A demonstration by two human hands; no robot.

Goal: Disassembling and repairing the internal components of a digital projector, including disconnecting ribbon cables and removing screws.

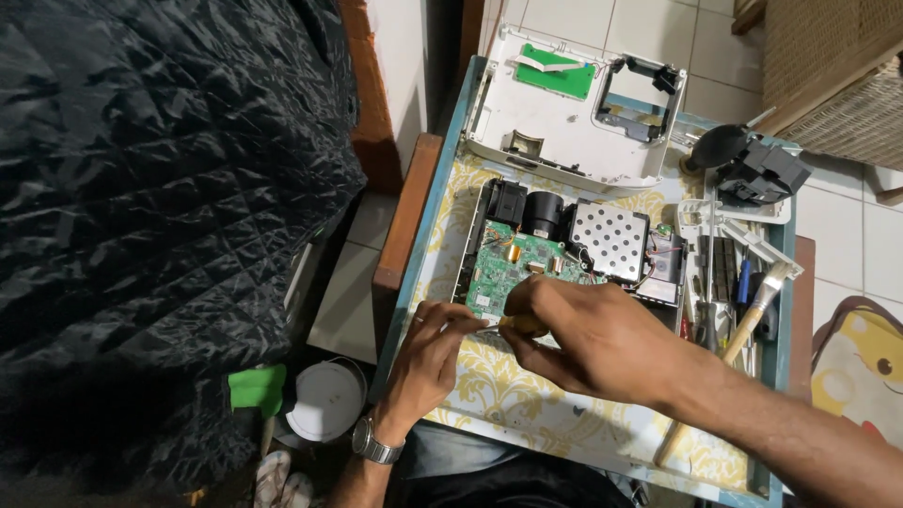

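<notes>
**Inspector:** State the position of the hands.

**Assistant:** Both work at the near edge of the opened device, which lies on the tabletop with its green circuit board exposed. The right hand has its grip clamped on a tool with a yellow handle, held just at the board's near edge. The left hand, a watch on its wrist, has fingers pinched together by the tool's tip; what they pinch, I cannot tell.

**Inspector:** Surroundings?

**Assistant:** A perforated metal plate sits beside the board, inside the device. The white cover lies beyond it, upturned. To the right, a paintbrush rests tilted over a tray of tools. A black air blower lies at the far right corner.
</notes>
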